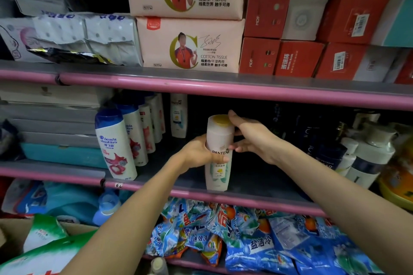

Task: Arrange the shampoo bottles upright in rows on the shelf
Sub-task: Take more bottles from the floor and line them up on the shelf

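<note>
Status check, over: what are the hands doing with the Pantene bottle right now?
Left hand grips Pantene bottle mid-body; right hand holds its cap end. Bottle upright at middle shelf front edge. Nothing blocking behind it.

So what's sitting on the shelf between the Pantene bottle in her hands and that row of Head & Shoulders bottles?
Nothing: the head view shows bare grey shelf between the held Pantene bottle and the Head & Shoulders row.
</note>
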Motion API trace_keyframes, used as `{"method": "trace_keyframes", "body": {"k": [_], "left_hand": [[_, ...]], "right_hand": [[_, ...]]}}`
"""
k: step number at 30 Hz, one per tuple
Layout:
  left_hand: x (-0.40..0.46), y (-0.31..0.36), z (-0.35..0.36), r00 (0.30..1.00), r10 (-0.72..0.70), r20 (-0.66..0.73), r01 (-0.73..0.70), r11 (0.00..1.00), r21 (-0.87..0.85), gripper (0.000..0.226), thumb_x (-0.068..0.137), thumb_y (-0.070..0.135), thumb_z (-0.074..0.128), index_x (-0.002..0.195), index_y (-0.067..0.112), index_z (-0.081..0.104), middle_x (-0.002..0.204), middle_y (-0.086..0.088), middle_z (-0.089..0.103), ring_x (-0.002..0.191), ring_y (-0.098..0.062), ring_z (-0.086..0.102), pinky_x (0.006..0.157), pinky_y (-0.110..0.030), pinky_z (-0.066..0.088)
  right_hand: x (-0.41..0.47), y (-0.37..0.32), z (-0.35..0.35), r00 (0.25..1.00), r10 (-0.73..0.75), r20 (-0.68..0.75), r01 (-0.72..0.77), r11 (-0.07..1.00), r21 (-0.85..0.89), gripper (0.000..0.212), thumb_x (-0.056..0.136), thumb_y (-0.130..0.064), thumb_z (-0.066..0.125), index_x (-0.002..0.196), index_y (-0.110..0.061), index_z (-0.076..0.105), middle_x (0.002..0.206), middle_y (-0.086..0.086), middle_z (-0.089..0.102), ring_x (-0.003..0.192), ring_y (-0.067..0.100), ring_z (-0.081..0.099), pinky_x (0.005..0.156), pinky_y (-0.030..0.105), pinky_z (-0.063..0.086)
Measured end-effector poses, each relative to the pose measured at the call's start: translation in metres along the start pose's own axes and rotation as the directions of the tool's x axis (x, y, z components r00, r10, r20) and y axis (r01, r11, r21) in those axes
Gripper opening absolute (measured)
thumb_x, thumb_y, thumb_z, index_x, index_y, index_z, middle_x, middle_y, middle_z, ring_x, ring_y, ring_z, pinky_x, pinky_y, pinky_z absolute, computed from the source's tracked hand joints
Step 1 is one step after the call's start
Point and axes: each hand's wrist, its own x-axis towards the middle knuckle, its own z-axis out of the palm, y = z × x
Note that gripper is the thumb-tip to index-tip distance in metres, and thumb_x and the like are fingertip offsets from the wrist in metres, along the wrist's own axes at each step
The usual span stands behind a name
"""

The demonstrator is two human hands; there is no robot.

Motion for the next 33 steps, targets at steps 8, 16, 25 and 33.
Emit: {"method": "trace_keyframes", "body": {"k": [8,16,25,33], "left_hand": [[-0.002,-0.003,0.001,1.000,0.000,0.020,0.000,1.000,-0.027,0.048,0.070,0.024,0.083,0.109,0.027,0.056,0.095,0.014,0.067,0.086,0.004,0.061,0.066,-0.012,0.046],[0.000,-0.005,0.002,1.000,-0.007,0.007,0.007,0.999,-0.052,0.048,0.068,0.025,0.084,0.107,0.028,0.056,0.096,0.012,0.067,0.088,0.000,0.062,0.068,-0.015,0.047],[-0.019,-0.030,0.068,0.895,-0.085,-0.438,0.129,0.989,0.072,0.073,0.076,0.035,0.076,0.130,0.013,0.034,0.122,-0.005,0.050,0.110,-0.024,0.057,0.088,-0.038,0.050],[0.001,-0.053,0.080,0.842,-0.080,-0.533,0.182,0.973,0.142,0.095,0.073,0.029,0.075,0.143,0.019,0.012,0.129,-0.006,0.035,0.111,-0.029,0.053,0.081,-0.040,0.052]], "right_hand": [[-0.002,0.004,0.009,0.999,-0.010,-0.035,0.011,0.999,0.041,0.056,0.078,-0.055,0.067,0.111,-0.011,0.060,0.097,0.011,0.069,0.057,0.016,0.063,0.056,0.024,0.054],[-0.001,0.003,0.015,0.993,-0.089,-0.071,0.088,0.996,-0.015,0.050,0.083,-0.048,0.064,0.115,-0.011,0.054,0.094,0.010,0.066,0.057,0.018,0.062,0.057,0.028,0.056],[-0.001,0.036,0.009,0.962,-0.265,-0.058,0.242,0.935,-0.259,0.056,0.061,-0.055,0.080,0.103,-0.025,0.055,0.094,-0.004,0.069,0.080,0.009,0.069,0.066,0.028,0.059],[0.025,0.044,0.029,0.892,-0.427,-0.149,0.334,0.844,-0.420,0.054,0.059,-0.053,0.080,0.097,-0.032,0.048,0.083,-0.016,0.064,0.072,-0.002,0.064,0.057,0.017,0.051]]}}
